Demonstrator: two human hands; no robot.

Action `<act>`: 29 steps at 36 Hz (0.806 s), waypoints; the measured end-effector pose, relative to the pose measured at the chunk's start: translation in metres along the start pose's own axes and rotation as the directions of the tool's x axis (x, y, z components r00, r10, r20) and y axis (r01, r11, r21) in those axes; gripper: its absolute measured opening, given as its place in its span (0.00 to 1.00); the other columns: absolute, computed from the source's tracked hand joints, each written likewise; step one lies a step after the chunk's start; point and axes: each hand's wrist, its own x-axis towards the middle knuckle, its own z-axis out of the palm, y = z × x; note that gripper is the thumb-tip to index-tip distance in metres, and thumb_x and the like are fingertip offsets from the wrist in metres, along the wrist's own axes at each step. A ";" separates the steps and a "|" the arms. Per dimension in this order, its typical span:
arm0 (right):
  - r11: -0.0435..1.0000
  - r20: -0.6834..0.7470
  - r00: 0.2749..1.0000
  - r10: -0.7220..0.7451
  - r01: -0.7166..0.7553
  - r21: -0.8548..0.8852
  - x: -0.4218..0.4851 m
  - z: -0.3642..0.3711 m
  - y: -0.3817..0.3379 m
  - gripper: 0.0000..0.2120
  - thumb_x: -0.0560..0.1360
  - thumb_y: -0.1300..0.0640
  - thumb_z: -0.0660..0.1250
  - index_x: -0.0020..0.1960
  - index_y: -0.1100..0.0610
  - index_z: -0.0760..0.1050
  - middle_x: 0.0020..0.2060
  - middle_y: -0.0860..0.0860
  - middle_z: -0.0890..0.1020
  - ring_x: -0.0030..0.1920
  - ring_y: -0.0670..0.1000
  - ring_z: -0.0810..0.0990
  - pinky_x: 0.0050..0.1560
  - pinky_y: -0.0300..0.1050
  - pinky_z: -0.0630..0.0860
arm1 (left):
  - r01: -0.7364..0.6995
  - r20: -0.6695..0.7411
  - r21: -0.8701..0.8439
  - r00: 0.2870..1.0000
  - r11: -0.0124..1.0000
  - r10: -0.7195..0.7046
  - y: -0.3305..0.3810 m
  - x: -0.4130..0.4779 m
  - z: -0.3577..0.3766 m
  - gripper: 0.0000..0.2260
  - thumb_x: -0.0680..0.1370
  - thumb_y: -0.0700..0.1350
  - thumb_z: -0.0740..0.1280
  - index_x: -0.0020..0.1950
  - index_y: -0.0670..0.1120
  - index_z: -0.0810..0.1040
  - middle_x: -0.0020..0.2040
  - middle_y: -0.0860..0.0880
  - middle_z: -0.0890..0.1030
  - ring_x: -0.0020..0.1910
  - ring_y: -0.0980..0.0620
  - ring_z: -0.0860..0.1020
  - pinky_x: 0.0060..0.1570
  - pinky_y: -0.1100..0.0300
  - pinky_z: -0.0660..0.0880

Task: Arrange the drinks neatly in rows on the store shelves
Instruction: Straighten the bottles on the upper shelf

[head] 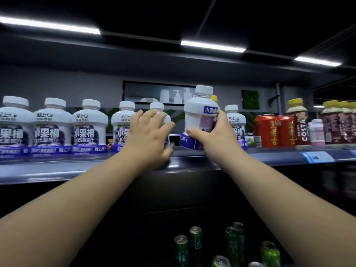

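Note:
White juice bottles with purple labels stand in a row on the top shelf (192,160), for instance one bottle (89,126) at the left. My right hand (215,132) grips one such bottle (199,116), lifted and tilted above the shelf edge. My left hand (148,135) is wrapped around another white bottle (157,108) that stands on the shelf; only its cap and shoulder show past my fingers. One more white bottle (236,120) stands just right of my right hand.
Two red cans (265,131) stand to the right, then brown bottles with yellow caps (298,122) and a small pink bottle (316,132). Green cans (195,245) stand on a lower shelf. A blue price tag (316,157) sits on the shelf edge.

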 end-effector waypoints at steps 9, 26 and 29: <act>0.998 -0.023 0.999 0.029 -0.031 -0.063 0.029 0.033 0.015 0.34 0.66 0.48 0.79 0.65 0.51 0.65 0.57 0.49 0.78 0.56 0.51 0.79 0.62 0.57 0.76 | 0.090 -0.064 0.047 0.994 0.995 -0.087 0.001 -0.006 0.016 0.22 0.66 0.53 0.56 0.52 0.50 0.84 0.71 0.43 0.73 0.71 0.37 0.67 0.72 0.34 0.54; 0.892 0.066 0.995 -0.072 0.094 -0.442 0.018 0.041 0.028 0.38 0.71 0.38 0.70 0.73 0.54 0.61 0.63 0.52 0.76 0.61 0.56 0.76 0.56 0.52 0.74 | 0.122 -0.205 -0.019 0.971 0.992 -0.123 -0.003 -0.007 0.022 0.17 0.64 0.49 0.62 0.49 0.48 0.82 0.70 0.42 0.73 0.66 0.37 0.71 0.66 0.42 0.60; 0.936 0.012 0.980 -0.201 0.195 -0.292 0.011 0.032 0.034 0.33 0.73 0.44 0.72 0.73 0.51 0.64 0.63 0.46 0.74 0.62 0.48 0.72 0.61 0.47 0.72 | 0.116 -0.197 -0.022 0.973 0.993 -0.118 -0.005 -0.007 0.023 0.17 0.64 0.49 0.64 0.50 0.47 0.82 0.70 0.41 0.73 0.66 0.37 0.70 0.66 0.41 0.61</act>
